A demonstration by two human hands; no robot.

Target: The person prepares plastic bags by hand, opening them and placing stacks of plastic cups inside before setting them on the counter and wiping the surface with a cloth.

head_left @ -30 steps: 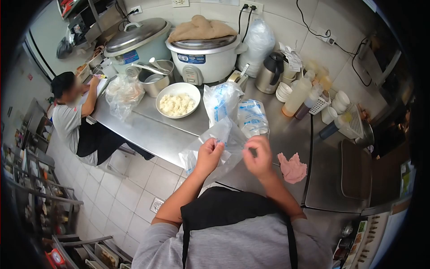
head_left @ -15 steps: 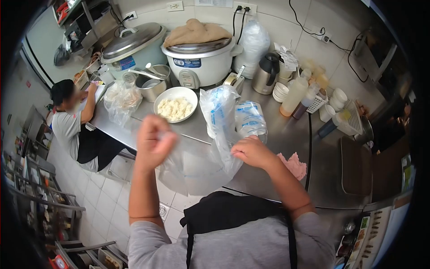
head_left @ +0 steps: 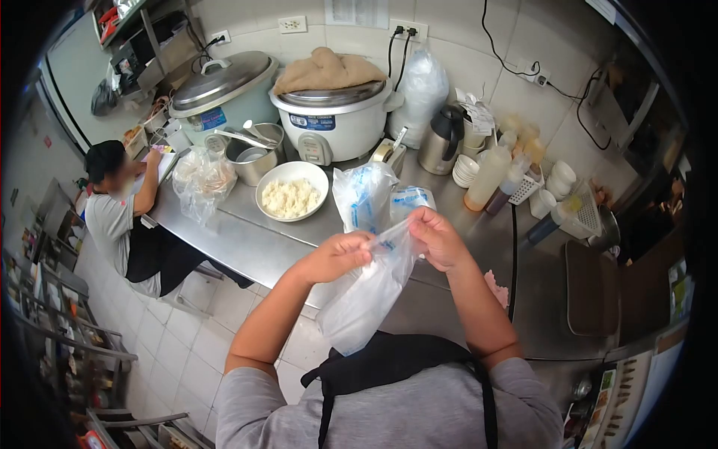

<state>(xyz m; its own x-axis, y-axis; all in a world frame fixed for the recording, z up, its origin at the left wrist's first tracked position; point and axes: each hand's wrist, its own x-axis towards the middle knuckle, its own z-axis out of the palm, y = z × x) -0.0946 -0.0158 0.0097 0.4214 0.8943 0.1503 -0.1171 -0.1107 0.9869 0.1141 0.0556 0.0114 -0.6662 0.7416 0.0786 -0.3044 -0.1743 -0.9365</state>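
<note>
Head view: A person in a grey shirt and black apron holds up a clear plastic bag at the near edge of a steel table. The left hand grips the film between thumb and curled fingers near the bag's upper end; the right hand pinches its top corner, slightly higher. The bag hangs slantwise from both hands, its lower end just in front of the apron and toward the left arm.

Just beyond the hands, two blue-printed packs stand side by side on the table, the one on the right partly hidden by the right hand. To their left sits a white bowl of rice, near a metal pot with utensil handles jutting from it and a crumpled clear bag. Behind rise two large cookers, one topped with a brown cloth. A tape dispenser, a steel jug, stacked cups and squeeze bottles fill the right side of the table, and a pink cloth shows beside the right forearm. At far left, a co-worker in a dark cap sits at the table's end, one hand over some papers.
</note>
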